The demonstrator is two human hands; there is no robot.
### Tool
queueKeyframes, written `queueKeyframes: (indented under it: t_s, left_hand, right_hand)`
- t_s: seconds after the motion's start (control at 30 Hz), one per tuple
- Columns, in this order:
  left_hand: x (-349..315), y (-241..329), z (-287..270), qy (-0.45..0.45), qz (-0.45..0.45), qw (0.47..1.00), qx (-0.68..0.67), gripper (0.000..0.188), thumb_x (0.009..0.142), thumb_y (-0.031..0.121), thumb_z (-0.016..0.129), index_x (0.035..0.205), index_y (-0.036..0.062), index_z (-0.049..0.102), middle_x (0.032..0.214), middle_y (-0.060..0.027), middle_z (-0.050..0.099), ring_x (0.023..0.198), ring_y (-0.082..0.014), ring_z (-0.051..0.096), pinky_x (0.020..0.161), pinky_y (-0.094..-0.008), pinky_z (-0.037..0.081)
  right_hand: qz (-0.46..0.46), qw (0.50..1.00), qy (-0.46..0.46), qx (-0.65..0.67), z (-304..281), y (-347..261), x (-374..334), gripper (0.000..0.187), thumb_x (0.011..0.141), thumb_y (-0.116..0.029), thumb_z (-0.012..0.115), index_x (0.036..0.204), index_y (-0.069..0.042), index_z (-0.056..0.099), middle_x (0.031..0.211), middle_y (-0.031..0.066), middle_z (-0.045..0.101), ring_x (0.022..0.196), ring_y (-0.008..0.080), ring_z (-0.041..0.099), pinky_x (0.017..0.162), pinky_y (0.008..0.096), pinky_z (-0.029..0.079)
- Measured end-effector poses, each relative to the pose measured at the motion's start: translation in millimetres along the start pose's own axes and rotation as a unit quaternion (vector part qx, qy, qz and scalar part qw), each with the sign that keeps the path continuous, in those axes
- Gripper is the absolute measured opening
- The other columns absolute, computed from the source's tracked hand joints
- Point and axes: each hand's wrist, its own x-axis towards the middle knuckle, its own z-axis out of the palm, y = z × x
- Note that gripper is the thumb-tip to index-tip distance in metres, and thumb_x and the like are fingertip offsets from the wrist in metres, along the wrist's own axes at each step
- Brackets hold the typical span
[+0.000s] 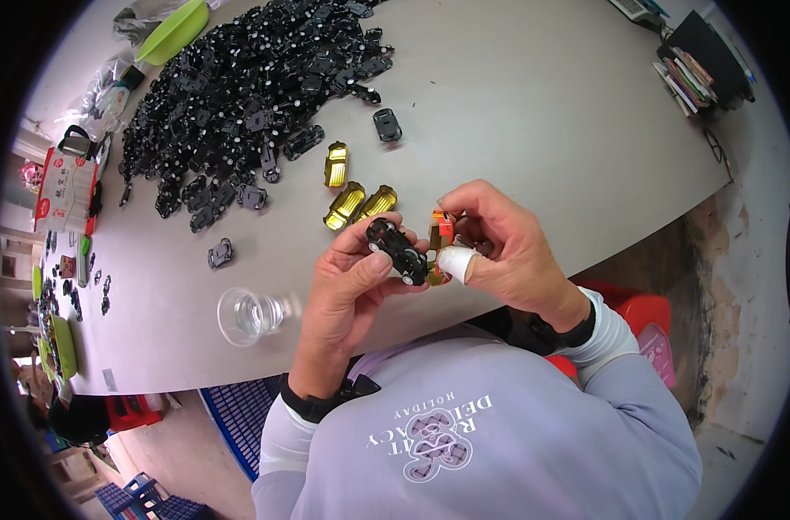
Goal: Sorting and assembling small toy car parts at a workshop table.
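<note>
My left hand (343, 282) grips a black toy car chassis (397, 251) with small wheels, thumb on top and fingers beneath. Close against its right end, my right hand (521, 260) pinches a red and yellow toy car body (442, 227); white tape wraps the thumb and covers part of the shell. Whether the two parts touch cannot be made out. Just beyond my fingers lie a gold toy car body (345, 205) and a second gold shell (379, 203), with a third gold shell (336, 165) a little farther off.
A big heap of black toy car chassis (230, 95) covers the table's far left. One loose chassis (387, 125) lies right of it, another (221, 252) nearer me. A clear plastic cup (243, 316) stands left of my left hand. Books (685, 80) sit at the far right.
</note>
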Motion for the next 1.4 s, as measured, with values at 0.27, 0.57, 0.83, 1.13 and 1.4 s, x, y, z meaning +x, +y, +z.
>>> queueKeyframes:
  t_s: [0.27,0.57,0.83,1.13,1.4]
  left_hand:
    - [-3.3,-2.3,3.6,0.015,0.003,1.000,0.026,0.042,0.082,0.008,0.065,0.120,-0.0011,0.050,0.106,-0.0127,0.060,0.097,-0.0249,0.062,0.076,-0.0400,0.058]
    - [-9.2,-4.3,11.5,0.019,0.045,0.992,0.116,0.041,0.078,0.000,0.066,0.118,-0.0038,0.055,0.103,-0.0108,0.063,0.092,-0.0196,0.062,0.077,-0.0338,0.057]
    - [-11.9,-4.3,4.6,-0.035,0.113,0.951,0.286,0.040,0.081,0.001,0.065,0.119,0.0027,0.057,0.115,-0.0116,0.054,0.099,-0.0194,0.058,0.076,-0.0285,0.054]
    - [-14.3,-5.4,10.8,-0.082,0.151,0.871,0.460,0.043,0.089,0.006,0.056,0.130,0.0018,0.047,0.123,-0.0117,0.051,0.102,-0.0179,0.055,0.087,-0.0285,0.044]
    - [-8.9,-10.5,8.4,-0.021,-0.072,0.989,0.126,0.024,0.077,0.005,0.071,0.099,0.0012,0.062,0.095,-0.0032,0.063,0.087,-0.0096,0.058,0.077,-0.0256,0.048]
  right_hand:
    - [-0.066,0.994,0.021,-0.090,9.4,0.6,-1.4,0.028,0.075,0.003,0.062,0.099,-0.005,0.051,0.080,-0.0023,0.050,0.064,0.0030,0.044,0.057,0.0180,0.039]
    - [-0.112,0.978,0.001,-0.179,14.2,4.1,-3.2,0.029,0.071,0.007,0.058,0.097,-0.004,0.053,0.089,0.0054,0.048,0.068,0.0132,0.051,0.058,0.0254,0.044]
    - [-0.126,0.977,-0.030,-0.167,11.3,7.3,-5.4,0.029,0.069,0.007,0.057,0.096,-0.004,0.054,0.085,0.0069,0.049,0.068,0.0150,0.052,0.058,0.0275,0.044]
    - [-0.173,0.974,0.013,-0.144,9.4,26.7,-13.3,0.028,0.071,0.006,0.063,0.095,-0.003,0.053,0.086,0.0060,0.050,0.069,0.0132,0.051,0.057,0.0241,0.043]
    - [-0.174,0.980,-0.051,-0.078,-9.4,27.8,-8.1,0.022,0.075,-0.001,0.068,0.094,-0.002,0.057,0.087,0.0034,0.054,0.070,0.0098,0.049,0.059,0.0223,0.041]
